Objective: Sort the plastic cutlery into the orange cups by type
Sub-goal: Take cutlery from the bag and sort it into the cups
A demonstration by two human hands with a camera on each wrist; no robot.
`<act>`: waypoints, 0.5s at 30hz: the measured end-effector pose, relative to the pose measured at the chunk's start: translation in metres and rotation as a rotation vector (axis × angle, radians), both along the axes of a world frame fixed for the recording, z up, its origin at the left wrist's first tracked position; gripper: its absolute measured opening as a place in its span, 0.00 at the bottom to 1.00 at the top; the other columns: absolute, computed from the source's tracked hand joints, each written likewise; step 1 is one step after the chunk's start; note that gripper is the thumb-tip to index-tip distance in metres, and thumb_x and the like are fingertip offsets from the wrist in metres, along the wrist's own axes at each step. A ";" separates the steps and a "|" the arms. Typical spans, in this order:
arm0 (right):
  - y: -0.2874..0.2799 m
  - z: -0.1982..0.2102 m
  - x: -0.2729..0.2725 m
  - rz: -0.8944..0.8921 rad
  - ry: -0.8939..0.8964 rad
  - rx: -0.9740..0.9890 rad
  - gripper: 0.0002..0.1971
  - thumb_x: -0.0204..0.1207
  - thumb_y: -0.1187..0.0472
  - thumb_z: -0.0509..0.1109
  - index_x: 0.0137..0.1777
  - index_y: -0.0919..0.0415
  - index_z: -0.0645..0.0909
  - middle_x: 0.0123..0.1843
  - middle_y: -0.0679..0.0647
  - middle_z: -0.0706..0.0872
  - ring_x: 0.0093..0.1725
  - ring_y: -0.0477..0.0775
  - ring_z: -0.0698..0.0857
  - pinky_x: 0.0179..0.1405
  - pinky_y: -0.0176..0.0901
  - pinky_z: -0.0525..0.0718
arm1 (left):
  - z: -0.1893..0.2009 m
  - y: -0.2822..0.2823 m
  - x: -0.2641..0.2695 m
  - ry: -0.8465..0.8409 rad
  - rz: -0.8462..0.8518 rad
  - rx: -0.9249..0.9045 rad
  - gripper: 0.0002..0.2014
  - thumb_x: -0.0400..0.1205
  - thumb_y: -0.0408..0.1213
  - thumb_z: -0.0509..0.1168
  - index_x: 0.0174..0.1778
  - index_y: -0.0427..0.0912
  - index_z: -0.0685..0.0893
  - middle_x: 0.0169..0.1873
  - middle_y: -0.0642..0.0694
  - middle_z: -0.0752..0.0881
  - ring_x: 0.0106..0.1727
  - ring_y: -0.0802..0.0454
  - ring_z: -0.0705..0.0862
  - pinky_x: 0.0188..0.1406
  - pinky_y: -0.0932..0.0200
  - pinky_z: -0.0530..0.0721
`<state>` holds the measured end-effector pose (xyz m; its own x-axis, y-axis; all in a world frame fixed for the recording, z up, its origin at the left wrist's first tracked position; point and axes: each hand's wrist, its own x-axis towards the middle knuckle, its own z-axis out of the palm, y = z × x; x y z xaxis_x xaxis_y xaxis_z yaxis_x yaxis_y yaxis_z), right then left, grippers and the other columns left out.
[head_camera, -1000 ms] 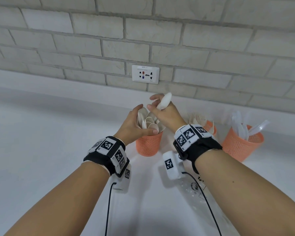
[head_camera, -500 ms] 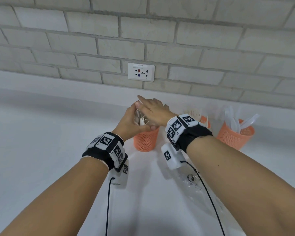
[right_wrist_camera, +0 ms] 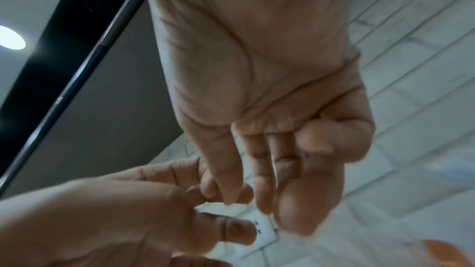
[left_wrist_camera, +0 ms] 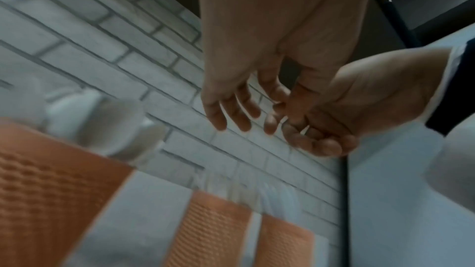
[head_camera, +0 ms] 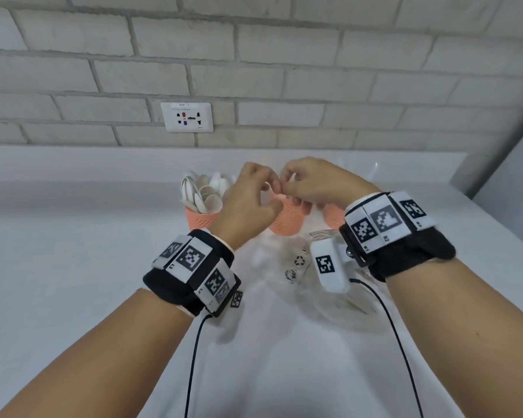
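Note:
Three orange mesh cups stand in a row near the wall. The left cup (head_camera: 201, 221) is full of white plastic spoons (head_camera: 206, 192). My two hands meet just above the middle cup (head_camera: 286, 220), fingertips touching each other. The left hand (head_camera: 266, 185) and the right hand (head_camera: 288, 188) hold nothing. In the left wrist view the left hand (left_wrist_camera: 239, 113) has relaxed fingers, and the right hand (left_wrist_camera: 316, 139) is loosely curled. The right wrist view shows the right hand (right_wrist_camera: 270, 190) empty too. The third cup (head_camera: 332, 215) is mostly hidden behind my right wrist.
A crumpled clear plastic bag (head_camera: 299, 265) lies on the white counter (head_camera: 73, 267) in front of the cups. A power socket (head_camera: 187, 117) sits on the brick wall behind. The counter ends at the right (head_camera: 462, 191).
The right hand no longer holds the white spoon it had over the left cup. Both hands have moved right from that cup and now meet over the middle cup.

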<state>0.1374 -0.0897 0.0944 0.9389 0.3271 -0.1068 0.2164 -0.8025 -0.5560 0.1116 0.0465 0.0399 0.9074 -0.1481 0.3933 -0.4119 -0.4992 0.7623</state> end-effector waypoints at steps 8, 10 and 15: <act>-0.103 -0.033 -0.042 0.026 0.396 -0.069 0.07 0.79 0.68 0.66 0.40 0.65 0.82 0.31 0.57 0.88 0.28 0.50 0.87 0.35 0.43 0.87 | -0.031 -0.090 -0.032 0.499 -0.421 0.623 0.11 0.82 0.42 0.58 0.51 0.55 0.87 0.78 0.47 0.58 0.79 0.44 0.58 0.77 0.43 0.61; -0.113 -0.048 -0.052 0.064 0.449 -0.144 0.07 0.79 0.68 0.66 0.42 0.67 0.84 0.37 0.58 0.89 0.37 0.54 0.88 0.48 0.48 0.87 | -0.043 -0.105 -0.033 0.452 -0.344 0.904 0.17 0.81 0.52 0.60 0.66 0.58 0.80 0.80 0.45 0.54 0.79 0.38 0.59 0.75 0.39 0.64; -0.129 -0.087 -0.057 0.020 0.231 -0.512 0.08 0.79 0.67 0.59 0.51 0.66 0.79 0.52 0.59 0.84 0.47 0.56 0.83 0.35 0.35 0.77 | -0.052 -0.105 -0.028 0.160 -0.122 0.756 0.35 0.76 0.20 0.60 0.80 0.40 0.59 0.76 0.42 0.63 0.60 0.39 0.82 0.48 0.56 0.79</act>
